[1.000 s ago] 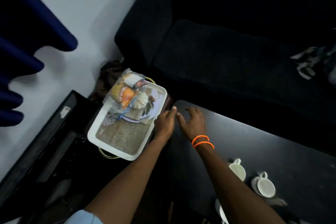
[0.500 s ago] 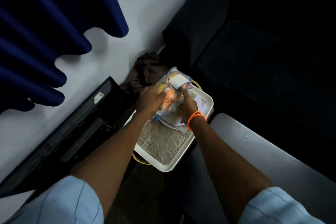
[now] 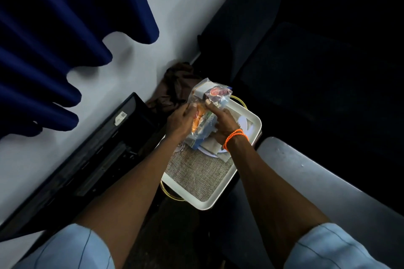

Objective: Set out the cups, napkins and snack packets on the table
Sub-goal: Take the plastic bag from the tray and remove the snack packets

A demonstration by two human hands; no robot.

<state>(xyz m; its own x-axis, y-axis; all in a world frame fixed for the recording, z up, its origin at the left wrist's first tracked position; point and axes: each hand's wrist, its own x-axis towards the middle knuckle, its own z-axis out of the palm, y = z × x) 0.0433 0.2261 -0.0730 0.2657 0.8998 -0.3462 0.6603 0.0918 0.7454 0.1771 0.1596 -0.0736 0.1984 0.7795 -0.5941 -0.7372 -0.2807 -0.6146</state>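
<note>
Head view: at frame centre, both hands grip a clear plastic bag of colourful snack packets (image 3: 204,113) above the far end of a white rectangular tray (image 3: 251,116). Left hand (image 3: 180,121) clasps its left side, right hand (image 3: 223,122), orange bead bracelet (image 3: 235,137) at wrist, its right. Woven mat (image 3: 199,173) lines the tray; grey table edge (image 3: 317,181) lower right.

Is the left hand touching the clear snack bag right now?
Touching. The head view shows the left hand with its fingers closed on the side of the snack bag over the tray.
</note>
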